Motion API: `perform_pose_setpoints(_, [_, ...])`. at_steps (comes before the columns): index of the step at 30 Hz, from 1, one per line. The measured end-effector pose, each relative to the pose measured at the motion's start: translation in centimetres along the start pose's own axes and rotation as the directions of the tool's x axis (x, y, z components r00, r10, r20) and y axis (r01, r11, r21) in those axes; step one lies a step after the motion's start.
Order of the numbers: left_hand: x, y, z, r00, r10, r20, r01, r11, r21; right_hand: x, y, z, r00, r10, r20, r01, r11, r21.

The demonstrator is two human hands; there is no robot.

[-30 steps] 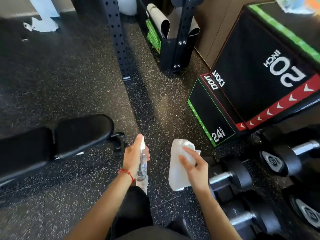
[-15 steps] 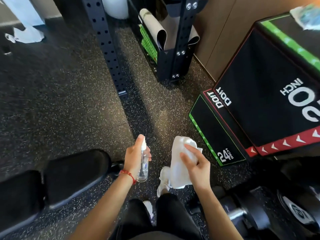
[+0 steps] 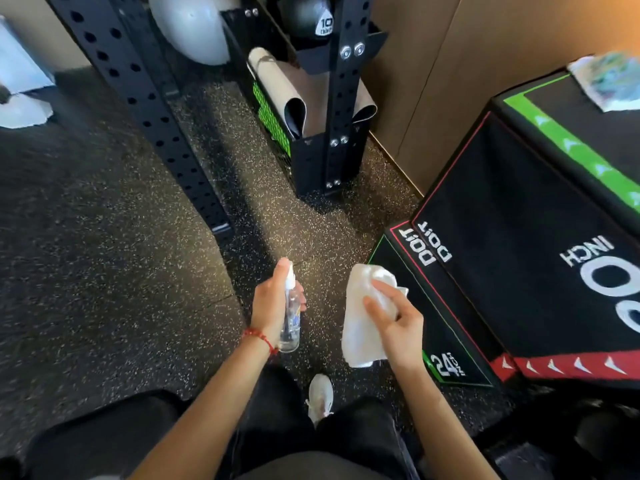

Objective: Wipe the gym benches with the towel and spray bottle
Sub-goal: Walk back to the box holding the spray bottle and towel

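Head view: left hand (image 3: 273, 303) grips a clear spray bottle (image 3: 290, 323) upright, forefinger on its white nozzle, a red string bracelet (image 3: 260, 337) at the wrist. Just beside it, apart, the right hand (image 3: 398, 323) pinches a folded white towel (image 3: 360, 327), which hangs over the speckled black rubber floor (image 3: 104, 271). A black bench pad (image 3: 104, 434) shows at the floor's lower left edge. Black plyo boxes (image 3: 519, 254) marked 24 and 20 inch stand along the right edge; a perforated black rack upright (image 3: 156, 126) rises behind. One white shoe (image 3: 320, 396) shows below the hands.

bench (image 3: 104, 441) slid to the lower edge, white shoe (image 3: 320, 396) stepped forward
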State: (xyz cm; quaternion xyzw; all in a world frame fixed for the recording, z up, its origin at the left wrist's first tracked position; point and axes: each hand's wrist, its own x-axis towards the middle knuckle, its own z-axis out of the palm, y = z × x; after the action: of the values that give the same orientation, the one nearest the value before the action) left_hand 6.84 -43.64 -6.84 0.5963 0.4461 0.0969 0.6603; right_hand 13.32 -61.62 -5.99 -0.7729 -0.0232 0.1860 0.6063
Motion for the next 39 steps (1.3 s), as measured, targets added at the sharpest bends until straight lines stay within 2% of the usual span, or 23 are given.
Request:
perform_pose_setpoints(5, [4.5, 3.3, 3.3, 0.994, -0.019, 0.104, 0.015, 0.999, 0.036, 4.4, -1.1, -0.3, 0.996, 0.000, -0.086, 0.001, 1.000, 0.016])
perform_pose_setpoints(10, [9.8, 6.7, 7.6, 0.968, 0.034, 0.250, -0.061, 0.993, 0.101, 9.0, -2.2, -0.6, 0.968, 0.048, -0.246, -0.032, 0.997, 0.068])
perform_pose_setpoints(14, [14.1, 10.2, 11.6, 0.917, 0.085, 0.389, -0.176, 0.962, 0.206, 12.6, -3.7, -0.7, 0.915, 0.080, -0.396, -0.039, 0.993, 0.109])
perform_pose_setpoints(21, [18.2, 15.5, 17.7, 0.806, 0.067, 0.588, -0.258, 0.934, 0.247, 16.4, -5.8, -2.0, 0.787, 0.119, -0.606, -0.019, 0.985, 0.169])
perform_pose_setpoints(26, [18.4, 18.4, 23.1, 0.717, 0.097, 0.690, -0.298, 0.938, 0.177, 18.1, -6.9, -5.3, 0.687, 0.121, -0.716, 0.008, 0.985, 0.174])
perform_pose_setpoints(32, [16.8, 21.5, 30.5, 0.640, 0.119, 0.759, -0.280, 0.956, 0.087, 20.9, -8.7, -11.0, 0.620, 0.071, -0.781, 0.069, 0.987, 0.144])
perform_pose_setpoints(39, [14.6, 24.9, 38.8, 0.529, 0.191, 0.827, -0.313, 0.949, -0.019, 25.3, -10.6, -18.7, 0.621, 0.036, -0.783, 0.118, 0.983, 0.139])
